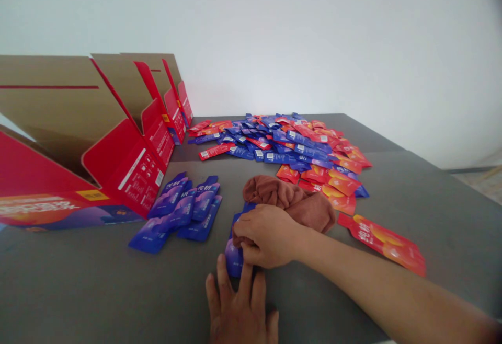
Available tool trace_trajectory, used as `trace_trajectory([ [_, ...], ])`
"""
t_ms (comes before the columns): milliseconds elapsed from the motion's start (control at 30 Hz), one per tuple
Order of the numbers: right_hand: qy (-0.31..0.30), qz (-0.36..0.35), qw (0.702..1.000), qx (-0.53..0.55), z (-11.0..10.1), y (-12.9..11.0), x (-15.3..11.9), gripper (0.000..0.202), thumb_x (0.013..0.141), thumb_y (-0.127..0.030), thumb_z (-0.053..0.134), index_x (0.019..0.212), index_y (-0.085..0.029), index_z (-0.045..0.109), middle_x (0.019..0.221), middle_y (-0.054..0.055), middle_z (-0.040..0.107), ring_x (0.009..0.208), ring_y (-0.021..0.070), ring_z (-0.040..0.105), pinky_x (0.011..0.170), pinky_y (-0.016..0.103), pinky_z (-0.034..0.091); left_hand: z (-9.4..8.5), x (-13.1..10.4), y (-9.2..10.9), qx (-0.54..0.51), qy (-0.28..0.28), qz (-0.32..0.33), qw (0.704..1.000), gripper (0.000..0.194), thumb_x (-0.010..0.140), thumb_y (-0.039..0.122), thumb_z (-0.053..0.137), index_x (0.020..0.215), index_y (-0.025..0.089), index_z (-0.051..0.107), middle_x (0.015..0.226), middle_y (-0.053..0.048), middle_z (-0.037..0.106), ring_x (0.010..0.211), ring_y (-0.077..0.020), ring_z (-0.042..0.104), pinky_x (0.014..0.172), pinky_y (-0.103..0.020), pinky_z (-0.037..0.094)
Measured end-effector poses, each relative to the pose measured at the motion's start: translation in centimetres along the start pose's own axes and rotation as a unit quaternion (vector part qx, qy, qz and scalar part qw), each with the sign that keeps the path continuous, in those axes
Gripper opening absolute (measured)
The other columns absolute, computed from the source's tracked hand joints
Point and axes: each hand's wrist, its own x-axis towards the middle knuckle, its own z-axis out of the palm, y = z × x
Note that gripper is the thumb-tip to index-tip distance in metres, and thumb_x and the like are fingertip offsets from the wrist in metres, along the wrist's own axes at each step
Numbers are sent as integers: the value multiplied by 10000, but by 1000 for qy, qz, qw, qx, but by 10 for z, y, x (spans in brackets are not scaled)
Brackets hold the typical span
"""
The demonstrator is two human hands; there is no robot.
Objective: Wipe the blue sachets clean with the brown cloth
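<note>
A blue pouch (234, 256) lies flat on the grey table (98, 291) near the front edge. My left hand (240, 312) lies flat with its fingertips on the pouch's near end. My right hand (266, 235) is closed on a brown cloth (298, 203) and presses it onto the top of the same pouch. The cloth bunches up behind my right hand.
Several blue pouches (180, 213) lie stacked to the left. A big heap of red and blue pouches (290, 145) covers the back. One red pouch (384, 242) lies at right. Open red cardboard boxes (117, 145) stand along the left side.
</note>
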Motion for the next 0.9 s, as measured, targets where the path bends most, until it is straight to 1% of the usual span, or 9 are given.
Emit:
trace_trajectory([
  [167, 1, 110, 993, -42, -2, 2, 2, 226, 798, -277, 432, 920, -182, 597, 915, 60, 656, 791, 197, 602, 669, 298, 389, -3, 1, 0, -2, -7, 1, 1000, 386, 612, 241, 553, 994, 226, 609, 1319, -63, 483, 1215, -478, 296, 877, -648, 379],
  [267, 12, 140, 989, -49, 0, 3, 3, 218, 805, -265, 415, 908, -185, 589, 902, 57, 658, 785, 200, 604, 671, 298, 391, -4, 1, 0, -7, -14, -2, 1000, 381, 618, 236, 554, 995, 233, 606, 1344, -52, 463, 1223, -474, 291, 882, -645, 379],
  [367, 18, 129, 990, -49, 0, 5, 3, 210, 802, -268, 422, 892, -181, 590, 891, 57, 658, 771, 201, 605, 666, 299, 390, -5, 1, 0, -7, -15, -1, 1000, 390, 622, 234, 549, 1008, 233, 603, 1344, -50, 464, 1226, -472, 286, 885, -644, 380],
  [567, 2, 16, 1000, -9, -2, 8, -1, 218, 790, -280, 441, 930, -198, 587, 878, 36, 652, 794, 190, 596, 678, 296, 382, -2, 1, -1, -5, -1, 5, 1000, 419, 616, 236, 544, 1030, 223, 603, 1277, -72, 513, 1208, -483, 302, 870, -656, 385],
  [700, -15, -31, 999, 14, -1, 6, -2, 225, 788, -287, 448, 934, -203, 598, 888, 35, 653, 814, 183, 591, 710, 294, 382, -2, 0, 0, -6, -2, -1, 1000, 426, 611, 250, 564, 1034, 225, 603, 1236, -74, 538, 1208, -481, 309, 881, -652, 379],
  [800, -12, -22, 1000, 7, 0, 4, -1, 232, 795, -286, 441, 944, -201, 598, 887, 40, 652, 810, 184, 586, 710, 297, 377, -2, 0, 1, -6, -4, -3, 1000, 424, 609, 263, 579, 1030, 223, 605, 1231, -80, 541, 1208, -486, 309, 883, -654, 374],
  [900, 11, 26, 999, -17, 1, 3, 0, 226, 799, -291, 435, 939, -202, 588, 878, 38, 649, 784, 189, 586, 679, 299, 372, -3, 1, 1, -5, -8, -2, 1000, 419, 610, 270, 582, 1027, 227, 605, 1252, -78, 529, 1214, -487, 301, 881, -652, 375],
])
